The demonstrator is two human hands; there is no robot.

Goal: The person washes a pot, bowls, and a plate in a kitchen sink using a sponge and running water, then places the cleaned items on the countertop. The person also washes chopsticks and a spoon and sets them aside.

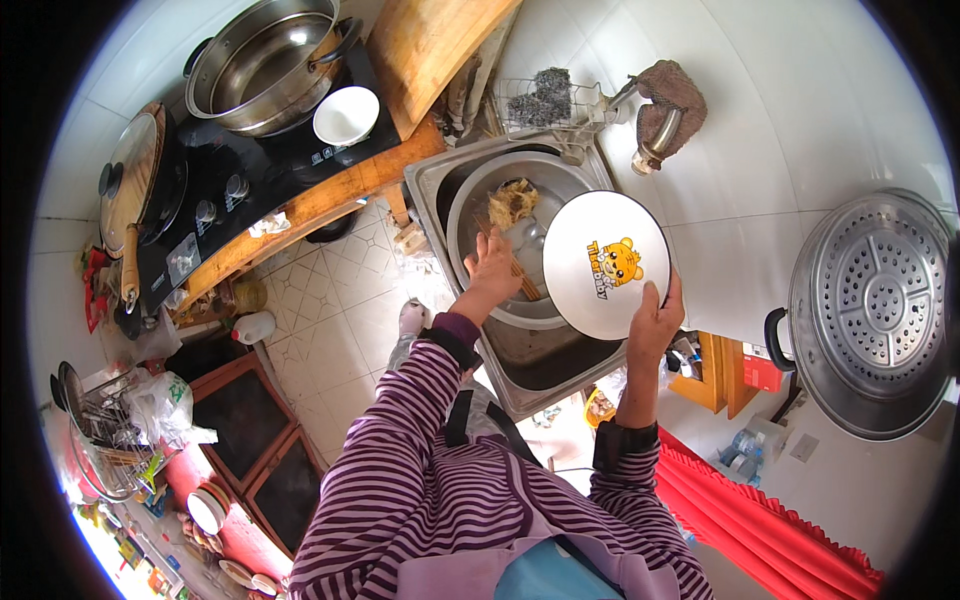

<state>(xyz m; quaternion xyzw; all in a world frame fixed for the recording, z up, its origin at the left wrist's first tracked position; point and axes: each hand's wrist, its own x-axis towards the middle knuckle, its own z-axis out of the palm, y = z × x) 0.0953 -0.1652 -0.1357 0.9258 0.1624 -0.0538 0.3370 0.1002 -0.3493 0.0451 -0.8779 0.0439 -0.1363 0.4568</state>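
My right hand (655, 318) grips the lower right edge of a round white plate (570, 290) with a dark rim and a cartoon tiger, thumb on its face. The plate is held over the right part of a metal basin (458, 232), hiding some of it. My left hand (489, 266) reaches into the basin, closed around thin brown chopsticks (524, 280) that show on either side of its fingers. Beyond the fingers lies a yellowish fibrous scrubber (512, 203). A shiny, rounded thing beside it is too unclear to name. The basin stands in a steel sink (520, 397).
A faucet (648, 155) draped with a brown cloth (672, 92) and a wire rack (520, 112) with steel wool are behind the sink. At left, a black cooktop (262, 172) bears a steel pot (215, 85) and white bowl (346, 115). A large steamer (800, 335) is at right.
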